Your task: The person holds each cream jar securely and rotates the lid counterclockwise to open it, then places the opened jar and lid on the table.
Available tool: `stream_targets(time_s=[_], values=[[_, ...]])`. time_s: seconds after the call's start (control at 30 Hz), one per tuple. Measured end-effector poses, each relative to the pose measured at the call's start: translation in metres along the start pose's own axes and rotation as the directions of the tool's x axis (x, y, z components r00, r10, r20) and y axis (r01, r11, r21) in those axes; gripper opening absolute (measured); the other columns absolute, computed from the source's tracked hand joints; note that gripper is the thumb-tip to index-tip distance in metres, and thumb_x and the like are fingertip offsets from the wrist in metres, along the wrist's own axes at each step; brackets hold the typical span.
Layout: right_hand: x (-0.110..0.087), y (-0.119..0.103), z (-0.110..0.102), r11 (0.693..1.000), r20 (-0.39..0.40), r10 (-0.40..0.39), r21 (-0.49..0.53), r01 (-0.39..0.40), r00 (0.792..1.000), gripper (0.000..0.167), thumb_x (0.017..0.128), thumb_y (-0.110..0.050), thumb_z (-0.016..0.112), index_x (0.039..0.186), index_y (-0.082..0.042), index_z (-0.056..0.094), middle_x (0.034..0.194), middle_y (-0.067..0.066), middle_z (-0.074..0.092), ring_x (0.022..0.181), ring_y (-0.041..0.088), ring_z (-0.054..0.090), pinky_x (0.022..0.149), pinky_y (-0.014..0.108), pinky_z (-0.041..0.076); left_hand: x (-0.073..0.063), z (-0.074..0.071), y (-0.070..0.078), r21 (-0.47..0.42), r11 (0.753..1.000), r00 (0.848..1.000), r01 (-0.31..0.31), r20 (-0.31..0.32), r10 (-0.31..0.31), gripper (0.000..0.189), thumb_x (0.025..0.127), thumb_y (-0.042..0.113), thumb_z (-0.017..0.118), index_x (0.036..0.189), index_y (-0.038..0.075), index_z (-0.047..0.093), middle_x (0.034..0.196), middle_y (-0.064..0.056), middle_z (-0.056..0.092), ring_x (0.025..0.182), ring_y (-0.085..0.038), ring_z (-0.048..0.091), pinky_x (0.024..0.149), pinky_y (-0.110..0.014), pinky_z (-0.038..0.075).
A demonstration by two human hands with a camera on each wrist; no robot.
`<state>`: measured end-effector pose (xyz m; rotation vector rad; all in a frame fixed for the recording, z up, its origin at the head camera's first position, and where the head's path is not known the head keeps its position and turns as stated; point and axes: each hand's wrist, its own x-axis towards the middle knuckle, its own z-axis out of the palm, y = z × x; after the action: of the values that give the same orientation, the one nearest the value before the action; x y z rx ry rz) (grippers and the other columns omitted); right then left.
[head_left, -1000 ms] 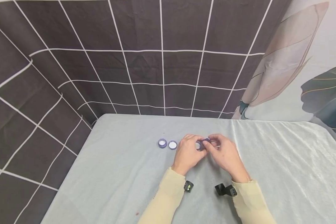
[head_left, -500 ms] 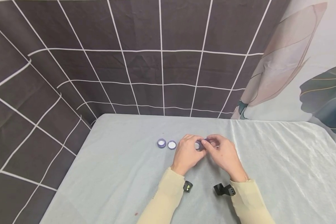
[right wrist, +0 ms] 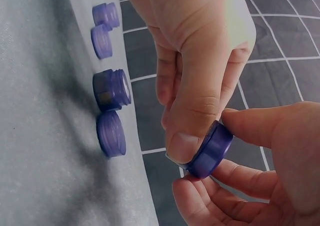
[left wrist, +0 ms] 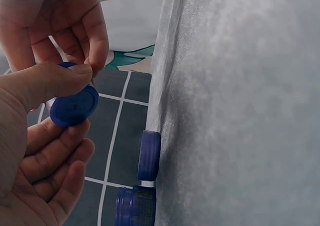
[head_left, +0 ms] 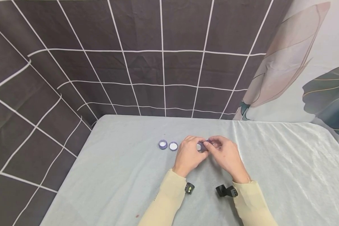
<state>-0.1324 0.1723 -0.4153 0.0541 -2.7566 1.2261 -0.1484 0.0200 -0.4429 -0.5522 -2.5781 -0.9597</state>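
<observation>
Both hands meet over the middle of the table around one small round purple jar (right wrist: 214, 151). My left hand (head_left: 187, 155) pinches it, its thumb pressed on the jar in both wrist views. From the other side my right hand (head_left: 227, 154) grips it between thumb and fingers. A flat blue-purple end (left wrist: 74, 107) of it faces the left wrist camera, with a pale edge beside it. Fingers hide much of the jar, so I cannot tell how its lid sits. Just below the hands an open purple jar (right wrist: 111, 89) and a lid (right wrist: 111, 134) lie on the cloth.
To the left stand another open purple jar (head_left: 163, 144) and its lid (head_left: 173, 146), pale inside. A light grey cloth (head_left: 107, 169) covers the table. Behind it hangs a dark grid-patterned curtain (head_left: 147, 67), with a leaf-patterned one (head_left: 293, 81) at the right.
</observation>
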Motion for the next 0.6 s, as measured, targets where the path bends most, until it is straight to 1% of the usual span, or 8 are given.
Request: stream_targets(time_s=[0.37, 0.6], values=[[-0.0002, 0.0020, -0.0004, 1.000, -0.003, -0.022, -0.010, 0.022, 1.000, 0.033, 0.093, -0.029, 0.070, 0.109, -0.001, 0.072, 0.092, 0.010, 0.073, 0.082, 0.021, 0.070, 0.073, 0.037, 0.054, -0.0007, 0.0000, 0.0001, -0.002, 1.000, 1.000, -0.007, -0.004, 0.007, 0.031, 0.077, 0.032, 0.084, 0.103, 0.016, 0.078, 0.096, 0.007, 0.074, 0.098, -0.010, 0.066, 0.088, -0.022, 0.050], [0.0005, 0.0023, -0.0004, 0.999, -0.002, -0.041, 0.000, 0.041, 0.999, 0.031, 0.093, -0.026, 0.070, 0.110, -0.001, 0.072, 0.092, 0.010, 0.073, 0.082, 0.020, 0.071, 0.073, 0.036, 0.054, 0.0001, -0.0002, 0.0004, -0.002, 1.000, 1.000, 0.002, 0.003, -0.002, 0.033, 0.077, 0.033, 0.084, 0.104, 0.016, 0.077, 0.097, 0.007, 0.074, 0.099, -0.010, 0.066, 0.088, -0.022, 0.050]])
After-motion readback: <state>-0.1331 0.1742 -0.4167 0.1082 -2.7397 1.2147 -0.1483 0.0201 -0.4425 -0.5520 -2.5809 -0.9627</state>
